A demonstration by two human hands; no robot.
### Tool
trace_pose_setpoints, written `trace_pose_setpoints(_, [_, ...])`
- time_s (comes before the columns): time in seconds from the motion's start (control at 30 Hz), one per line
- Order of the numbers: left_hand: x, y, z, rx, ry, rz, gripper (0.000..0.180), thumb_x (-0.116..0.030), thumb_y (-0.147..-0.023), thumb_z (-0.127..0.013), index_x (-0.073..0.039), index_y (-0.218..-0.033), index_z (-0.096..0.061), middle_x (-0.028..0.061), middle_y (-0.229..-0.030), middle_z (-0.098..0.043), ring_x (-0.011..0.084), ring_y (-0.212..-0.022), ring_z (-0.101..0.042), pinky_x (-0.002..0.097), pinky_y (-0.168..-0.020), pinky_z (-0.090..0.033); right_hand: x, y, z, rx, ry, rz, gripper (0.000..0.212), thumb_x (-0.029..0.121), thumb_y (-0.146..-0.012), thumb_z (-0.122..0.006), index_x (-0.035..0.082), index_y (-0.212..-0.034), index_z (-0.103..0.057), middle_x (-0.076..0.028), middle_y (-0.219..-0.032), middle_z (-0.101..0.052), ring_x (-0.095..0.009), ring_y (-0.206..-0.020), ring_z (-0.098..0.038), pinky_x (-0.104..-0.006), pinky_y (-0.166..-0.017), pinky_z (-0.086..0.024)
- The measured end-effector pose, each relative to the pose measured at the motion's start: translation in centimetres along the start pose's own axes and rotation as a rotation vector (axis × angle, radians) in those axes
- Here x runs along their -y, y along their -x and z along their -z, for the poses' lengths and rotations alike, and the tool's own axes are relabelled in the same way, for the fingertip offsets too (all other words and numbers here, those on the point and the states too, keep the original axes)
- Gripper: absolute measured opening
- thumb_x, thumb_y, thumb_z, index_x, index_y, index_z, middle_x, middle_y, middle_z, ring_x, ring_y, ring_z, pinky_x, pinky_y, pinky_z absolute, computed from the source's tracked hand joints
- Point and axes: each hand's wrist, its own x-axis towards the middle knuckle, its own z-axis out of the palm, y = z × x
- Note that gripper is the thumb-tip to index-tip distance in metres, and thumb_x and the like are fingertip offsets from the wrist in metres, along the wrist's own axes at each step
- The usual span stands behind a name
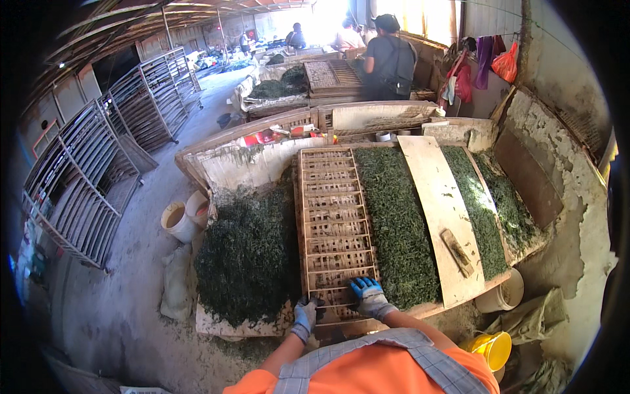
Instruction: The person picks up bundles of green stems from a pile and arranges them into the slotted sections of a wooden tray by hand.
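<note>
A long slatted wooden frame (336, 226), with lattice showing between its crossbars, lies across the work table in front of me. My left hand (305, 316), in a grey glove with dark fingertips, is closed on its near left corner. At the near right corner my right hand (371, 299), gloved in grey and blue, has its fingers curled over the edge. Loose dark green shredded leaf material (246, 256) is heaped to the left of the frame. To the right spreads a flat bed of the same green material (399, 230).
A pale board (436, 210) crosses the green bed, with a wooden block (457, 253) on it. White buckets (178, 222) stand left of the table; a yellow bucket (493, 348) is at the near right. Slatted racks (82, 174) line the left. Another person (389, 62) works beyond.
</note>
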Motion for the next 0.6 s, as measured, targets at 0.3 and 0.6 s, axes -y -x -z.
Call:
trace_pose_setpoints(0.3, [-2.7, 2.3, -0.5, -0.038, 0.152, 0.088, 0.013, -0.017, -0.093, -0.055, -0.013, -0.104, -0.059, 0.0091, -0.081, -0.069, 0.0224, -0.054, -0.064, 0.0336, -0.041, -0.049, 1.0, -0.1, 2.0, 0.006, -0.097, 0.014, 0.067, 0.026, -0.074, -0.058, 0.010, -0.137, -0.043, -0.018, -0.140, -0.043, -0.036, -0.129, -0.040, -0.0450, -0.111, -0.027])
trace_pose_setpoints(0.6, [1.9, -0.6, 0.4, -0.071, 0.363, -0.150, 0.019, 0.008, -0.085, -0.052, -0.010, -0.092, -0.058, -0.0049, -0.063, -0.044, 0.0101, -0.052, -0.043, 0.0253, -0.045, -0.034, -1.0, -0.2, 0.4, -0.132, -0.075, 0.155, 0.068, 0.034, -0.066, -0.070, 0.007, -0.126, -0.051, -0.017, -0.121, -0.054, -0.037, -0.109, -0.053, -0.0451, -0.096, -0.042])
